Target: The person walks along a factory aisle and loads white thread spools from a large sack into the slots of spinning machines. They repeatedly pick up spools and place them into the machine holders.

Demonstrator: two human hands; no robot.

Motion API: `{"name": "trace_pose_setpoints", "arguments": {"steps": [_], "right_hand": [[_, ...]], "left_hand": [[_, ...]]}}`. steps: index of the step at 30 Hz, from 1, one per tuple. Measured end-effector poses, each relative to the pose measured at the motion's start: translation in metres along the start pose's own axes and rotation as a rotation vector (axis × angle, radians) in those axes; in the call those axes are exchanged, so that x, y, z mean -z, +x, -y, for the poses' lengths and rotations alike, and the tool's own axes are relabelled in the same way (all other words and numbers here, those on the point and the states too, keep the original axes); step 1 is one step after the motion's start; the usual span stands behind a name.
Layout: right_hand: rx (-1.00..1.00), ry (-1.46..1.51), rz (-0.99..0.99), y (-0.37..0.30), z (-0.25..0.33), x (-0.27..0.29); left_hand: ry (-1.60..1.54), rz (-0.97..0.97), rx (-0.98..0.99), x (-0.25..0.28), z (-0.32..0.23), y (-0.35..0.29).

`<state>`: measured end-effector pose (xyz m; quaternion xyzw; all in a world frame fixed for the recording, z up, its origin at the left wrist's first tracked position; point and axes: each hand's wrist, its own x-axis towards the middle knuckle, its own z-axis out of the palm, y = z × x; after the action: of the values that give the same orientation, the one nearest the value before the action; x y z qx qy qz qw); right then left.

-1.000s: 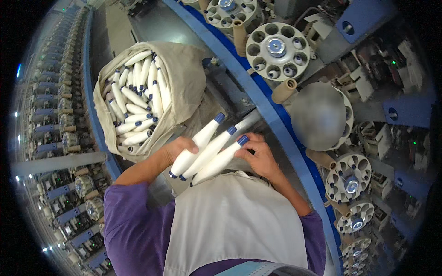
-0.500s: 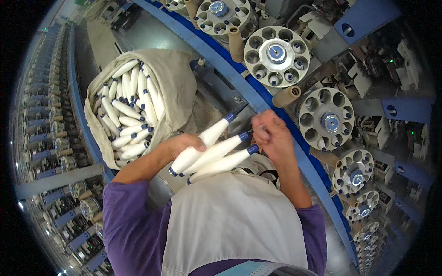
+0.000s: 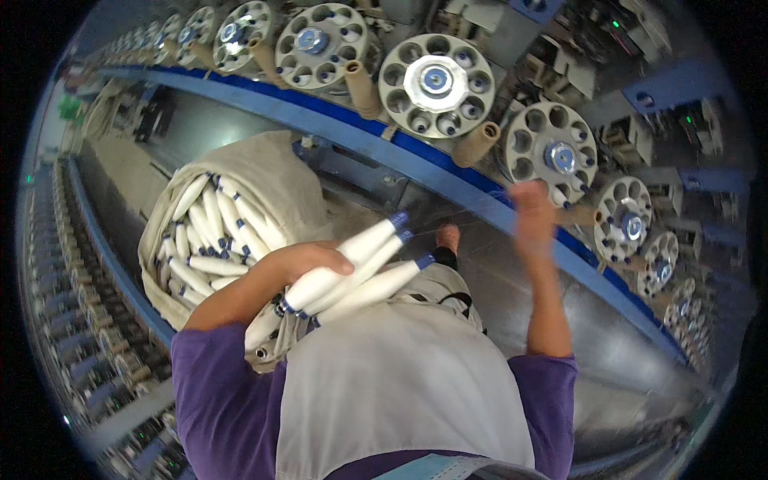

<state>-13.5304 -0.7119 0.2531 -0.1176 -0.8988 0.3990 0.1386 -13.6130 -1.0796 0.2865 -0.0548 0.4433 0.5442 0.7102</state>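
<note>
My left hand [image 3: 314,261] is closed round three white yarn bobbins [image 3: 358,282] with blue ends, held in front of my apron with their tips pointing up and to the right. Faint thin threads [image 3: 472,210] stretch from the bobbin tips toward my right hand [image 3: 534,214]. That hand is raised over the blue rail, beside a round bobbin magazine [image 3: 552,152]. Motion blurs it, but its fingers look curled in on the threads. Beyond my left forearm, a beige cloth sack [image 3: 280,176] gapes open, full of more white bobbins [image 3: 210,216].
A winding machine with a long blue rail [image 3: 360,144] crosses ahead of me, carrying a row of round magazines [image 3: 436,80] and brown paper cones [image 3: 478,144]. Another machine row [image 3: 88,320] runs along the left. A foot [image 3: 449,237] shows on the grey floor.
My right hand has moved away from the bobbin tips, out to the right, drawing threads with it. My left hand keeps the three bobbins. The view has turned rightward along the machine.
</note>
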Motion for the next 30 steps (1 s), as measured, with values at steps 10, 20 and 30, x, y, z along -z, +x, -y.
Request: {"name": "trace_pose_setpoints", "arguments": {"steps": [10,20,30], "right_hand": [[-0.119,0.662,0.551,-0.03,-0.008,-0.005],[0.116,-0.188,0.212,-0.035,0.021,0.056],[0.06,-0.767,0.055,0.034,-0.048,0.079]], "left_hand": [[0.446,0.02,-0.016,-0.048,-0.068,0.022],[1.288,0.059,-0.613,-0.096,-0.13,0.134],[1.101,-0.232,-0.928,-0.077,-0.121,0.35]]}}
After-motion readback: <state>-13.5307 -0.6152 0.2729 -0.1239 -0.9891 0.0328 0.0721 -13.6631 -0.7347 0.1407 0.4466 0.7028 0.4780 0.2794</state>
